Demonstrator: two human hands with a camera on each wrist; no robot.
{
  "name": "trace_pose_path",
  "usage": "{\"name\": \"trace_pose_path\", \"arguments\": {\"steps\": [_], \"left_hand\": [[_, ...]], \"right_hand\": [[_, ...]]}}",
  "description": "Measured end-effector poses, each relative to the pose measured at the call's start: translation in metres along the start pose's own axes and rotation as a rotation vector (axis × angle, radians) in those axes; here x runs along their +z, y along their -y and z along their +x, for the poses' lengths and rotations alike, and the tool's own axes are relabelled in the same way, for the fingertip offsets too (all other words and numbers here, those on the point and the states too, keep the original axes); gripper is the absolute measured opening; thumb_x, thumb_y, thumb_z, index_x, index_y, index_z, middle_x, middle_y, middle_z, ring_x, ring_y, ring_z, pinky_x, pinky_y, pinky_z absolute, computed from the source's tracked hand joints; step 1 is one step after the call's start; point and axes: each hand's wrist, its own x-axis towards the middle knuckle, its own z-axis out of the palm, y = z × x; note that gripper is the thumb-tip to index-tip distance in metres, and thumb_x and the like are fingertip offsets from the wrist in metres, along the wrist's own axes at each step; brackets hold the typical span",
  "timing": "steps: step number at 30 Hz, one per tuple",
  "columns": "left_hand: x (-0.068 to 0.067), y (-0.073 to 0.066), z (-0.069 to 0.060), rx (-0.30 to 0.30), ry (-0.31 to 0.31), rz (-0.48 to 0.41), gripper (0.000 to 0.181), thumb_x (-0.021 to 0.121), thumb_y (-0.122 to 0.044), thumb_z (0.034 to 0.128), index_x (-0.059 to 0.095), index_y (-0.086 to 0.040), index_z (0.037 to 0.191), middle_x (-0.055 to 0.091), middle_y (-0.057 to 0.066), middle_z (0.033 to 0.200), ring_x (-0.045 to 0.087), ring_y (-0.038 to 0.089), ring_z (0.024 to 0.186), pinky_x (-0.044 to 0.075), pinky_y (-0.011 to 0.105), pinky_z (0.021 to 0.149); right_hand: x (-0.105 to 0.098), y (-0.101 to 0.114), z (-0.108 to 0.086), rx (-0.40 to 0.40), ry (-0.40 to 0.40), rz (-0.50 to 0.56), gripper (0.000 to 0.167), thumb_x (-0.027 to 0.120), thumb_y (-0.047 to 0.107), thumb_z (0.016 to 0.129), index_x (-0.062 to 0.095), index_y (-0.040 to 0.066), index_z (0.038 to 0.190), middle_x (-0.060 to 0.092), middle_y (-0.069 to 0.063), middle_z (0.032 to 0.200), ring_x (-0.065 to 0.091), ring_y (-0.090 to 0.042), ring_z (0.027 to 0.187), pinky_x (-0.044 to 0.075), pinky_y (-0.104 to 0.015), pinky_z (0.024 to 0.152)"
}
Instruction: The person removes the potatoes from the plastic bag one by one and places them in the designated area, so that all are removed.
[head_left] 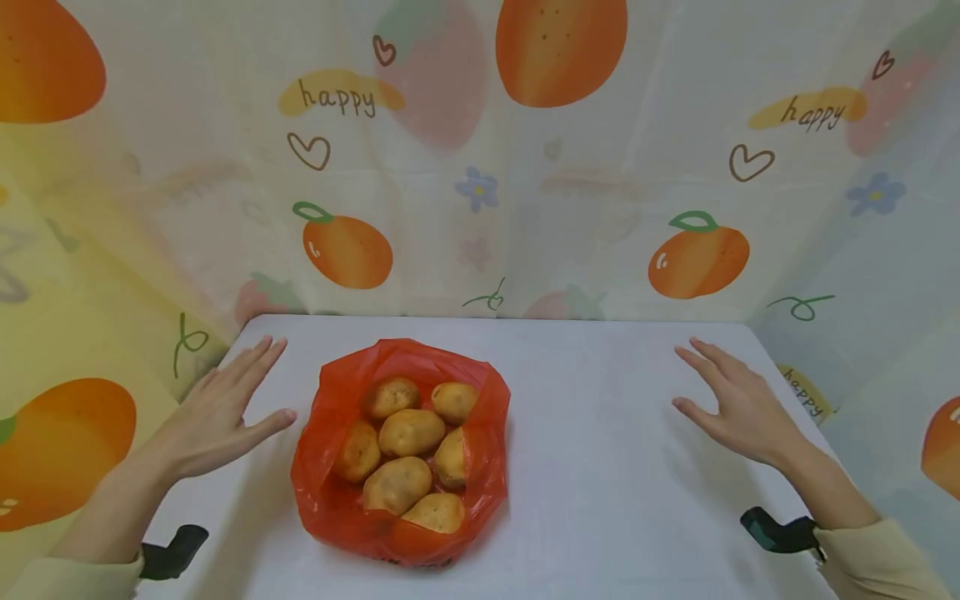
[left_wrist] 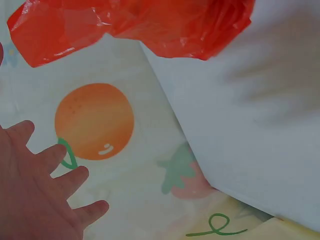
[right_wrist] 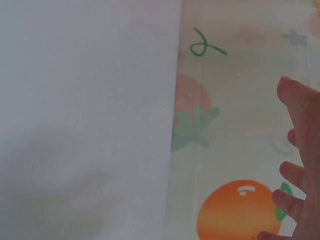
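A red plastic bag stands with its mouth spread wide on the white table, left of the middle. Several potatoes show inside it. To the left of the bag, my left hand is held above the table, fingers straight and thumb apart, touching nothing. The left wrist view has part of the red bag at its top and the left hand at lower left. Over the table's right side hovers my right hand, fingers extended, holding nothing. It also appears at the right edge of the right wrist view.
The white tabletop ends at a straight back edge. Behind it and along both sides hangs a cloth printed with oranges, strawberries and hearts. Dark straps sit at both wrists, by light sleeves.
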Motion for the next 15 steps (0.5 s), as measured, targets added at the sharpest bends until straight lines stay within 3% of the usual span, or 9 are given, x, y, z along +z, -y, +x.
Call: {"name": "trace_pose_path", "arguments": {"steps": [6,15], "left_hand": [[-0.002,-0.014,0.006,0.008,0.009,-0.049,0.087,0.067,-0.044,0.0792,0.015,-0.029,0.148,0.021,0.011,0.152,0.029,0.042,0.13,0.025,0.064,0.097],[0.003,-0.029,0.012,0.05,0.066,-0.076,0.085,0.066,-0.049,0.0786,0.019,-0.032,0.147,0.025,0.011,0.15,0.033,0.041,0.129,0.03,0.065,0.094]], "right_hand": [[0.006,0.008,0.005,-0.007,-0.015,0.036,0.07,0.073,0.025,0.075,0.043,0.01,0.136,0.041,-0.021,0.136,0.041,-0.042,0.118,0.037,-0.065,0.088],[0.013,0.024,0.014,-0.035,-0.045,0.095,0.066,0.074,0.018,0.074,0.046,0.005,0.132,0.046,-0.019,0.132,0.044,-0.038,0.115,0.041,-0.059,0.089]]}}
